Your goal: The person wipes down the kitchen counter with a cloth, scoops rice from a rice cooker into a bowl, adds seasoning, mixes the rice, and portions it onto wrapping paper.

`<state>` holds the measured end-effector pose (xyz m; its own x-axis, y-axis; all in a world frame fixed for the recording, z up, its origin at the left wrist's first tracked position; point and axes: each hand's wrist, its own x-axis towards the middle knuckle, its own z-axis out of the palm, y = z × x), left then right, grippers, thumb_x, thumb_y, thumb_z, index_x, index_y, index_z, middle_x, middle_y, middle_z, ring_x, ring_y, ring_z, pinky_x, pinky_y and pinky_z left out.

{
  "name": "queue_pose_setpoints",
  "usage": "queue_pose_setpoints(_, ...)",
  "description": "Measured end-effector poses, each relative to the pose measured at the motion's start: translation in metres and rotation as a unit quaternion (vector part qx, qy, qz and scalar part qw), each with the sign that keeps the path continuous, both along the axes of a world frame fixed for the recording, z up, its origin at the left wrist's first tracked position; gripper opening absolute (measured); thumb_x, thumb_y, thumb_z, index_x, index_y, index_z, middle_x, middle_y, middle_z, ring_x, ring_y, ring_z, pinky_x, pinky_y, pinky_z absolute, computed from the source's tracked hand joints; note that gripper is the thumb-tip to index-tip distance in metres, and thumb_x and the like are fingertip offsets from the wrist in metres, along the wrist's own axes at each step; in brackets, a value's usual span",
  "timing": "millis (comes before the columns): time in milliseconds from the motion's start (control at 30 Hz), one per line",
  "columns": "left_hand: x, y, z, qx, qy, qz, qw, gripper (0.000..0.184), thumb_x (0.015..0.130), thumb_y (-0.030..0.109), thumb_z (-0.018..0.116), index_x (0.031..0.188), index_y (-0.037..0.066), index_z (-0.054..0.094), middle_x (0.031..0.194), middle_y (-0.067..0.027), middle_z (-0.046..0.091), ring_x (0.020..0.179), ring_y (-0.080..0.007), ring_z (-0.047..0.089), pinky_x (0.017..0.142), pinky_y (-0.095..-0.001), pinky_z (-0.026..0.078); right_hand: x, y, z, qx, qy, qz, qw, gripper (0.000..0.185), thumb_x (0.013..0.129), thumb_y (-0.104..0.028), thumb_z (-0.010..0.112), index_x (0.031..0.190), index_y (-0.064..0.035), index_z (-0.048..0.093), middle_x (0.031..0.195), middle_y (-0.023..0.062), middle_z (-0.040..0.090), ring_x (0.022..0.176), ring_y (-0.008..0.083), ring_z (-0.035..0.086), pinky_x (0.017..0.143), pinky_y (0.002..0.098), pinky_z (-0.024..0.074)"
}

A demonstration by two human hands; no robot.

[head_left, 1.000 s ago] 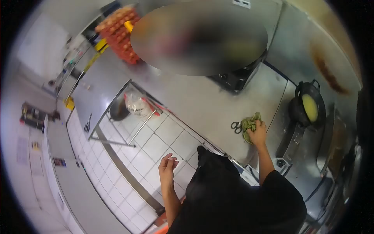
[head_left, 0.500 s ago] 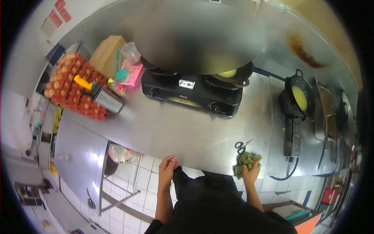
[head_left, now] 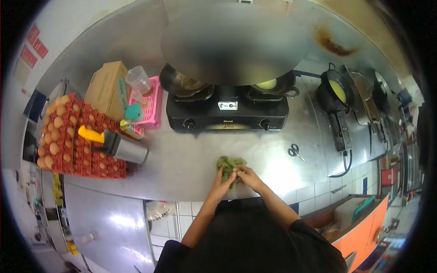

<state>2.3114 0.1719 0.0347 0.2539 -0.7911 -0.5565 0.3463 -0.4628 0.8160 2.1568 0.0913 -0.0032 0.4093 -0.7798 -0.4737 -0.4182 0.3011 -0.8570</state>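
A crumpled green cloth [head_left: 231, 163] is on the steel worktop, close to its front edge. My left hand [head_left: 222, 183] grips its near left side, fingers bent around the fabric. From the right, my right hand [head_left: 248, 177] pinches the same cloth, and the two hands almost meet. Part of the cloth is hidden behind my fingers. Black-handled scissors [head_left: 296, 151] lie on the steel to the right of my hands, apart from them.
Behind the hands stands a two-burner gas stove [head_left: 227, 119] with pans on it. Stacked red egg trays [head_left: 82, 145], a yellow-handled metal container [head_left: 123, 145] and a pink basket [head_left: 154, 107] are at left. At right, a black wok [head_left: 334, 91] holds yellow liquid.
My right hand has brought the cloth leftward from beside the scissors. My left hand has come up from the worktop's edge and taken hold of it too. The view has shifted.
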Motion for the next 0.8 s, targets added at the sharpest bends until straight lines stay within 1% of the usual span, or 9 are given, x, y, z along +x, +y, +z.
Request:
queue_pose_setpoints(33,-0.002,-0.010,-0.022,-0.060,-0.056,0.024,0.996,0.042,0.095,0.022,0.068,0.128,-0.001,0.057,0.111,-0.0132,0.067,0.100,-0.0216,0.065,0.088,-0.0341,0.053,0.008,-0.002,0.013,0.199,-0.150,-0.006,0.968,0.068,0.095,-0.043,0.064,0.148,-0.0060,0.044,0.140,0.0218,0.051,0.122,0.0319,0.056,0.089,0.0411,0.0535)
queue_pose_setpoints(100,0.009,-0.021,-0.031,-0.124,-0.108,0.040,0.986,0.045,0.092,0.020,0.070,0.129,-0.003,0.055,0.111,-0.0137,0.067,0.100,-0.0225,0.065,0.088,-0.0341,0.052,0.012,-0.014,0.047,0.161,-0.122,-0.003,0.979,0.062,0.101,-0.044,0.055,0.148,-0.0062,0.046,0.138,0.0153,0.056,0.121,0.0256,0.058,0.087,0.0366,0.0552)
queue_pose_setpoints(200,0.047,-0.024,-0.038,-0.048,-0.017,0.030,0.998,0.043,0.085,0.006,0.068,0.126,-0.004,0.057,0.109,-0.0142,0.067,0.097,-0.0213,0.066,0.085,-0.0311,0.053,0.016,-0.073,0.119,-0.030,-0.004,0.218,0.975,0.051,0.099,-0.036,0.061,0.135,-0.0002,0.059,0.122,0.0165,0.068,0.112,0.0210,0.063,0.093,0.0349,0.0522)
queue_pose_setpoints(300,0.084,-0.012,0.001,-0.053,-0.088,0.049,0.994,0.036,0.087,0.005,0.064,0.120,-0.007,0.061,0.107,-0.0130,0.068,0.099,-0.0194,0.064,0.086,-0.0313,0.052,0.036,-0.149,0.173,-0.287,-0.030,0.123,0.950,0.034,0.093,-0.027,0.068,0.115,-0.0004,0.069,0.095,0.0136,0.074,0.087,0.0169,0.068,0.078,0.0346,0.0538)
queue_pose_setpoints(333,0.098,-0.005,0.012,-0.069,-0.043,0.097,0.992,0.035,0.087,0.005,0.063,0.120,-0.007,0.062,0.107,-0.0124,0.068,0.098,-0.0190,0.064,0.086,-0.0305,0.051,0.044,-0.180,0.201,-0.277,-0.016,0.090,0.957,0.034,0.092,-0.026,0.069,0.117,-0.0018,0.069,0.097,0.0145,0.074,0.088,0.0184,0.068,0.079,0.0338,0.0534)
queue_pose_setpoints(433,0.145,0.032,0.024,-0.054,-0.086,0.167,0.981,0.040,0.086,0.005,0.061,0.124,-0.007,0.061,0.107,-0.0108,0.068,0.100,-0.0199,0.063,0.092,-0.0310,0.050,0.068,-0.281,0.249,-0.503,0.123,0.027,0.855,0.044,0.094,-0.033,0.061,0.130,-0.0083,0.061,0.098,0.0130,0.074,0.093,0.0341,0.070,0.084,0.0446,0.0529)
queue_pose_setpoints(567,0.179,0.076,-0.009,0.105,-0.331,0.176,0.921,0.065,0.085,0.016,0.069,0.143,-0.004,0.047,0.143,-0.0224,0.048,0.133,-0.0338,0.046,0.111,-0.0415,0.037,0.110,-0.413,0.273,-0.548,0.239,-0.002,0.801,0.067,0.093,-0.031,0.059,0.154,-0.0189,0.033,0.096,0.0156,0.074,0.090,0.0387,0.070,0.081,0.0496,0.0543)
queue_pose_setpoints(700,0.185,0.080,-0.039,0.169,-0.381,0.201,0.887,0.071,0.085,0.021,0.071,0.146,-0.004,0.043,0.151,-0.0255,0.035,0.141,-0.0367,0.036,0.114,-0.0427,0.033,0.136,-0.485,0.271,-0.580,0.331,-0.019,0.744,0.080,0.091,-0.029,0.060,0.159,-0.0231,0.020,0.103,0.0213,0.069,0.088,0.0431,0.070,0.079,0.0526,0.0554)
queue_pose_setpoints(800,0.163,0.068,-0.055,0.098,-0.267,0.271,0.920,0.069,0.086,0.022,0.072,0.144,-0.005,0.045,0.145,-0.0261,0.041,0.136,-0.0383,0.041,0.113,-0.0428,0.034,0.146,-0.496,0.275,-0.597,0.327,-0.030,0.732,0.081,0.090,-0.030,0.060,0.159,-0.0242,0.018,0.104,0.0222,0.068,0.086,0.0435,0.070,0.076,0.0538,0.0560)
